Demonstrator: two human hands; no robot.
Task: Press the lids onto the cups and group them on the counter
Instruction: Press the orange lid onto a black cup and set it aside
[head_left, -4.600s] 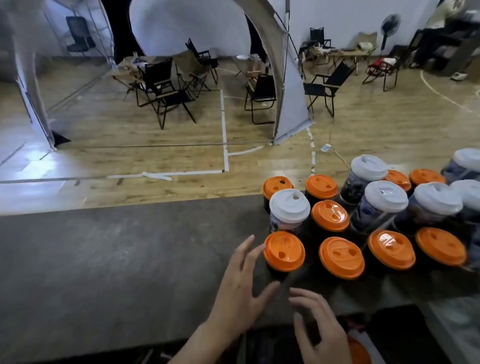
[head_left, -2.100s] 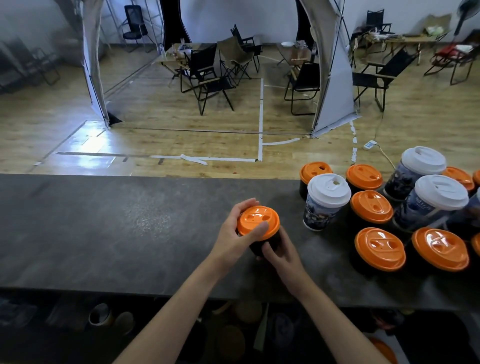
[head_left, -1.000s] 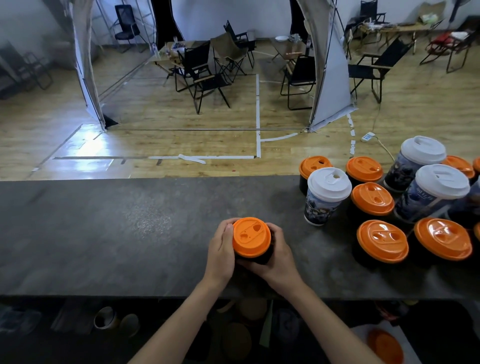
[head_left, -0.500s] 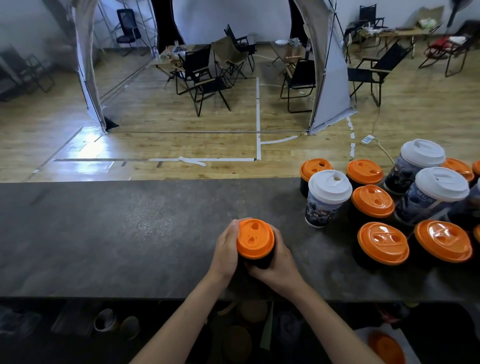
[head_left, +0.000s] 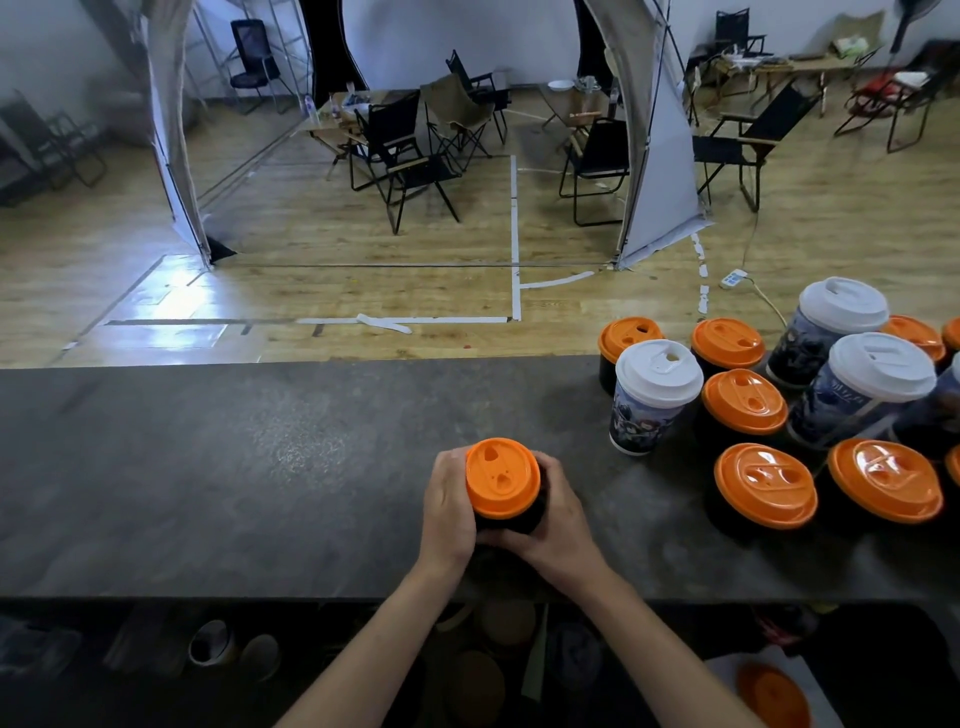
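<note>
Both hands wrap a black cup (head_left: 514, 522) that stands on the dark grey worktop (head_left: 234, 467), near its front edge. An orange lid (head_left: 501, 477) sits on top of the cup, its sip holes facing up. The left hand (head_left: 448, 506) grips the cup's left side, fingers curled just under the lid's rim. The right hand (head_left: 561, 519) grasps the right side and the near wall of the cup.

Further right, apart from the held cup, lidded cups stand packed together. The nearest is a white-lidded printed cup (head_left: 652, 397) with blue cartoon-like artwork. Behind and beside it are two taller white-lidded cups (head_left: 862, 387) of the same print. One of these carries pale lettering, too blurred to read. Among them stand black cups under orange lids, two of them in the front row (head_left: 763, 486). Below the worktop's front edge, at the lower right, a loose orange lid (head_left: 774, 696) lies on something white.
</note>
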